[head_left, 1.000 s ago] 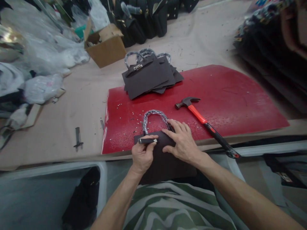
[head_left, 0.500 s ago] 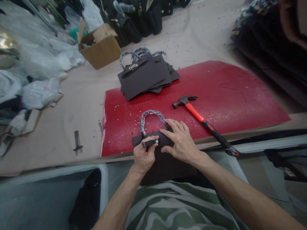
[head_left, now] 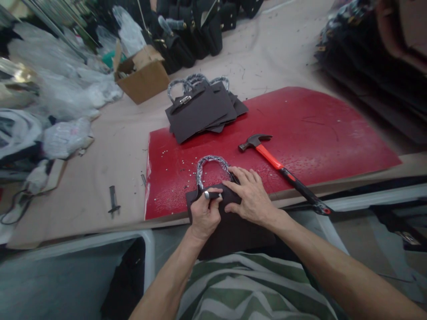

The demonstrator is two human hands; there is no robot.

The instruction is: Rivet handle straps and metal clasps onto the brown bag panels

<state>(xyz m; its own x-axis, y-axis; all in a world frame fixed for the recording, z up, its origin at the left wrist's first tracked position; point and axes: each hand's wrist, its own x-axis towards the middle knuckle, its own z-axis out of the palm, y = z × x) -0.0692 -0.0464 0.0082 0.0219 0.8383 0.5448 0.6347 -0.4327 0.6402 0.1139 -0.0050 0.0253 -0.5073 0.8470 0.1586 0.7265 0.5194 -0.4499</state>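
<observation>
Left hand (head_left: 206, 216) pinches a tool (head_left: 211, 195), right hand (head_left: 251, 195) (palm-down) on bag (head_left: 238, 233).

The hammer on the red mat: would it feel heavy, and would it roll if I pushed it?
The hammer would probably feel heaviest at its head, which looks like metal. It likely wouldn't roll far, because the claw sticks out. The straight handle looks stiff, so it probably wouldn't flop.
</observation>
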